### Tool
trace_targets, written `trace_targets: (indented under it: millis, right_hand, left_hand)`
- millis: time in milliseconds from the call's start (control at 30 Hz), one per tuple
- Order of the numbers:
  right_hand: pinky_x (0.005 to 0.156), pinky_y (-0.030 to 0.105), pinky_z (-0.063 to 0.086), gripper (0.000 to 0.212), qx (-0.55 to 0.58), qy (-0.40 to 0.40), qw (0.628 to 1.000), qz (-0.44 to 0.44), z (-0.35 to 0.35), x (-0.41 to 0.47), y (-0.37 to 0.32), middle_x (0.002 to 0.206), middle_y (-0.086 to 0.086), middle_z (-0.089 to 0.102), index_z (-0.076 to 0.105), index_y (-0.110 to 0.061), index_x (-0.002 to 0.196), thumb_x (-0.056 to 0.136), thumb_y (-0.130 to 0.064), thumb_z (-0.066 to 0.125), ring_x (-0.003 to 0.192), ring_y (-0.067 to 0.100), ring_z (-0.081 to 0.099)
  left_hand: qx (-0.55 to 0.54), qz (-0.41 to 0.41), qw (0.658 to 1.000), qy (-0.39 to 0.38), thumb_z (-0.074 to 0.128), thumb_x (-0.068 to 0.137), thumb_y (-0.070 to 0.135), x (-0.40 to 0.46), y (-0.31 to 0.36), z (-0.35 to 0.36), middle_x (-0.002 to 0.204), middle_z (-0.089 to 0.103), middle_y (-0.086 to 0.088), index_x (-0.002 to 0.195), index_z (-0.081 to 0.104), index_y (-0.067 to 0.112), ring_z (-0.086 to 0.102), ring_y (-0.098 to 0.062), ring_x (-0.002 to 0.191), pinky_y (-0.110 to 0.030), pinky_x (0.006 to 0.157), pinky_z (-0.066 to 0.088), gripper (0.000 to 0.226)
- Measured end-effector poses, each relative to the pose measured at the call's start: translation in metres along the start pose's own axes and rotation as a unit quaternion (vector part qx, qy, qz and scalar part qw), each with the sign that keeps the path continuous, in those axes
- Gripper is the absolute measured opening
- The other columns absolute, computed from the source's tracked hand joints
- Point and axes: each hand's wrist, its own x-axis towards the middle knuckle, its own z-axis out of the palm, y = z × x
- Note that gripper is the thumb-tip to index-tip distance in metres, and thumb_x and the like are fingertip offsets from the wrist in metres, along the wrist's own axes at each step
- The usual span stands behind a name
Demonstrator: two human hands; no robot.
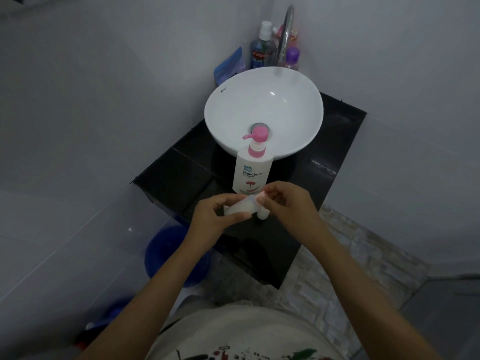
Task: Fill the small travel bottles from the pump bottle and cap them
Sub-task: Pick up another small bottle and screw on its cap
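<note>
A white pump bottle (252, 170) with a pink pump head stands on the black counter (181, 178), in front of the white basin. Just below it my left hand (217, 214) grips a small translucent travel bottle (244, 205), held tilted nearly on its side. My right hand (283, 201) pinches that bottle's top end, where the cap sits; my fingers hide the cap itself. A second small white bottle (262, 213) stands on the counter right under my hands, partly hidden.
A round white basin (298, 105) sits on the counter with a chrome tap (285, 35) behind it. Mouthwash (261, 48), a purple-capped bottle (293, 57) and a blue pouch (230, 66) stand behind the basin. A blue bucket (166, 253) is on the floor at the left.
</note>
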Motion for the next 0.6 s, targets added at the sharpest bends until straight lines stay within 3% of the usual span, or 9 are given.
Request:
trace_targets:
  millis: [100,200,400,500,600]
  right_hand:
    - [0.073,0.015,0.042,0.025,-0.16,0.022,0.983,-0.087,0.011,0.011,0.01,0.102,0.0,0.064,0.064,-0.014,0.111,0.089,-0.025,0.06,0.088,0.009,0.057]
    - [0.075,0.028,0.044,0.03,-0.293,0.018,0.945,-0.144,0.02,0.025,0.02,0.109,0.005,0.065,0.061,-0.013,0.118,0.09,-0.025,0.057,0.104,0.02,0.056]
    - [0.076,0.035,0.044,0.027,-0.407,-0.05,0.898,-0.157,0.039,0.049,0.036,0.105,0.013,0.066,0.063,-0.008,0.112,0.09,-0.019,0.054,0.104,0.028,0.053]
    - [0.072,0.037,0.043,0.022,-0.427,-0.067,0.887,-0.163,0.047,0.055,0.048,0.095,0.016,0.069,0.066,-0.006,0.103,0.087,-0.016,0.056,0.096,0.032,0.055]
    - [0.077,0.037,0.041,0.023,-0.425,-0.067,0.887,-0.167,0.052,0.057,0.053,0.098,0.016,0.069,0.065,-0.006,0.106,0.088,-0.017,0.055,0.097,0.031,0.055]
  left_hand:
    - [0.05,-0.014,0.998,0.038,0.079,0.069,0.022,0.003,-0.016,-0.003,0.113,0.065,0.007,0.115,0.065,0.02,0.059,-0.006,0.104,-0.018,0.085,0.046,0.048]
    - [0.039,-0.026,0.996,0.076,0.079,0.07,0.017,0.001,-0.027,-0.008,0.107,0.068,0.004,0.112,0.066,0.019,0.062,-0.01,0.098,-0.019,0.083,0.049,0.044]
    - [0.047,-0.046,0.993,0.093,0.077,0.073,0.02,-0.005,-0.048,-0.019,0.097,0.07,0.004,0.1,0.069,0.023,0.064,-0.014,0.092,-0.025,0.082,0.051,0.029]
    - [0.057,-0.048,0.993,0.096,0.075,0.075,0.019,-0.006,-0.055,-0.021,0.096,0.07,0.003,0.1,0.068,0.021,0.064,-0.015,0.091,-0.02,0.078,0.048,0.026]
    - [0.06,-0.046,0.992,0.103,0.075,0.076,0.018,-0.004,-0.061,-0.024,0.096,0.069,0.004,0.098,0.068,0.024,0.065,-0.015,0.09,-0.023,0.079,0.05,0.024]
